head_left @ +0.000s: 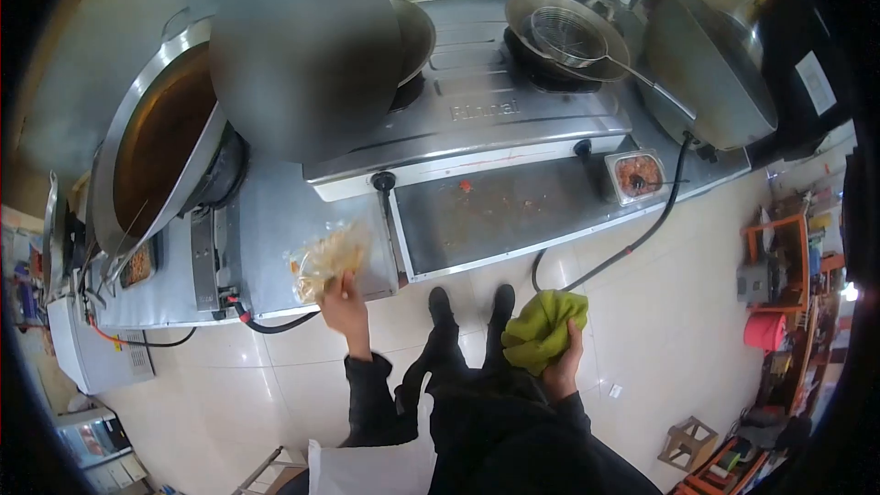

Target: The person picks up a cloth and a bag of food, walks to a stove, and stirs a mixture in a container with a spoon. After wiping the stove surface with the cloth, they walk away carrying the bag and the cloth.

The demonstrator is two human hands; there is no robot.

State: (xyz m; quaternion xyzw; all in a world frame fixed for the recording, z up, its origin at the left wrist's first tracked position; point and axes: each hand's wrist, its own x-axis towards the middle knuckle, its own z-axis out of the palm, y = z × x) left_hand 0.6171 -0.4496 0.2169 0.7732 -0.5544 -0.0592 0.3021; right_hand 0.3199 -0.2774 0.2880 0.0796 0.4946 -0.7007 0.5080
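Observation:
My left hand (345, 310) pinches a clear plastic bag (330, 259) with pale yellowish food inside, over the metal counter (268, 247) left of the stove. In my right hand (564, 362) is a bunched green cloth (543, 330), out in front of my body and above the floor. The two-burner gas stove (513, 128) spans the counter's middle, with its drip tray (486, 225) pulled forward and specked with food bits.
A large pot of brown liquid (170, 128) stands on a burner at left. A wire strainer (570, 37) rests in a wok (518, 14) at right. Close to the counter's front edge sits a metal container of reddish food (639, 176). A black hose (655, 225) loops down to the floor.

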